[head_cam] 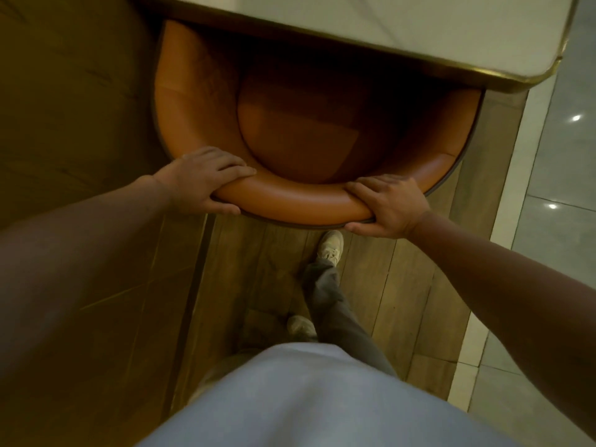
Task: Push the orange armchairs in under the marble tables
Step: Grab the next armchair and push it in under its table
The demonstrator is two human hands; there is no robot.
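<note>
An orange armchair (290,201) with a curved padded backrest stands right in front of me, its seat partly under the marble table (403,27). The table has a white top and a brass-coloured edge, and it hides the front of the seat. My left hand (203,182) grips the left part of the backrest rim. My right hand (387,208) grips the rim on the right. Both hands have fingers over the top and thumbs behind.
A dark wooden panel or wall (64,108) runs along the left side of the chair. Wooden floor planks (387,285) lie under my feet, with one shoe (330,246) just behind the chair. Glossy grey tiles (554,188) begin to the right.
</note>
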